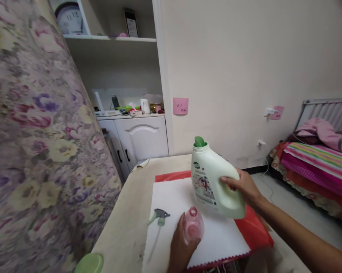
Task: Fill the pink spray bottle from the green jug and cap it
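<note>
My right hand (240,185) is closed around the handle of a pale green detergent jug (207,182), whose mouth is uncapped and shows a green pour spout. The jug leans slightly to the left above a white sheet (171,197). In my left hand (181,242) is a small clear pink bottle (193,227) with an open neck, in front of the jug and below its mouth. A spray trigger head (161,216), grey and green with a thin dip tube, lies on the sheet left of the bottle. No liquid is visible between jug and bottle.
Under the sheet, red material (253,229) covers part of the cloth-topped table (122,212). A green cap (90,263) sits at the near left edge. A floral curtain (46,144) hangs on the left, a cabinet (144,136) stands behind, and a bed (316,163) is at right.
</note>
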Demonstrator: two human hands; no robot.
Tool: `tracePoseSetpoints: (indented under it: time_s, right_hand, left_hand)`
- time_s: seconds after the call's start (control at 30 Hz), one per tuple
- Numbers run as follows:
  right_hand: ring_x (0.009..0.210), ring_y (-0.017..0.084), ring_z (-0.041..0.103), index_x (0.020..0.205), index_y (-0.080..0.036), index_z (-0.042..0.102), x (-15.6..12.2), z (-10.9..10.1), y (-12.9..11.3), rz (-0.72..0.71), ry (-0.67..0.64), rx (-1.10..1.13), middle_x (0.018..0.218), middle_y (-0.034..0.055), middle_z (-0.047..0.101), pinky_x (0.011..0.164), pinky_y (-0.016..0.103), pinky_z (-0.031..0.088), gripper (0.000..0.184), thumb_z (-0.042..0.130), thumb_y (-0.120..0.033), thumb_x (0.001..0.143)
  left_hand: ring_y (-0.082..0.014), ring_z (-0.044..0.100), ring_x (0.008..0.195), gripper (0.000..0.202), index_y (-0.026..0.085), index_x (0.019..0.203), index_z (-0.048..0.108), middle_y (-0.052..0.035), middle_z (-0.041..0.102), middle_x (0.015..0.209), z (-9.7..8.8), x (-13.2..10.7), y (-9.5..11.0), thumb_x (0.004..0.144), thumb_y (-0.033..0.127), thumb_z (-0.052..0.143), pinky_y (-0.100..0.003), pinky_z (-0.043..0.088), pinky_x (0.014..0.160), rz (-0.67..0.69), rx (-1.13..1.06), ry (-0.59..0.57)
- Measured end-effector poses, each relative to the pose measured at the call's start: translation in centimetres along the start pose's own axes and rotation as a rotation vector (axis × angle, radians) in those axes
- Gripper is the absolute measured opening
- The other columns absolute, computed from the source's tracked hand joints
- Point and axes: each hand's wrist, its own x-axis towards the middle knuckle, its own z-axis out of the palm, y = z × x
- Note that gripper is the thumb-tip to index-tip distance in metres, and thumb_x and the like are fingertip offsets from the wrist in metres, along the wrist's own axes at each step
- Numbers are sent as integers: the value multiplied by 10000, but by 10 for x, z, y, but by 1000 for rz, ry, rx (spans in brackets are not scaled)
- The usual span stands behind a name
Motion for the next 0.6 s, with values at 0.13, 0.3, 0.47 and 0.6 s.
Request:
tracePoseSetpoints:
  time_s: [0.13, 0.3, 0.47, 0.6]
  right_hand:
    - [507, 109, 479, 825, -164, 638, -21, -29, -16, 15, -166, -216, 641, -26, 588, 412, 207, 374, 387, 773, -458, 611]
    - [578, 149, 554, 782, -190, 602, -41, -52, -26, 4, -304, -411, 696, -17, 611, 423, 209, 397, 344, 751, -471, 649]
    - [858, 254, 652, 972, -214, 645, -45, -65, -27, -137, -354, -612, 938, 59, 694, 694, 294, 528, 409, 766, -433, 649]
    - [1152, 323, 586, 1251, -284, 598, -41, -68, -27, -178, -481, -650, 1299, 79, 623, 969, 386, 459, 606, 742, -423, 678]
  left_hand:
    - [-271, 437, 1332, 824, 151, 1413, 341, -116, 481, 1448, -3, -3, 5, 653, 259, 638, -350, 356, 1088, 8, -16, -4]
    - [-274, 430, 1336, 831, 152, 1414, 343, -122, 470, 1457, -8, -5, 12, 642, 241, 638, -367, 344, 1093, 23, -24, -43]
    - [-279, 428, 1334, 834, 125, 1410, 345, -141, 459, 1460, -8, -6, 12, 635, 224, 636, -371, 340, 1093, 13, -25, -38]
    - [-272, 433, 1331, 839, 165, 1409, 358, -118, 474, 1453, -8, -6, 10, 623, 211, 647, -352, 345, 1090, 10, -43, -38]
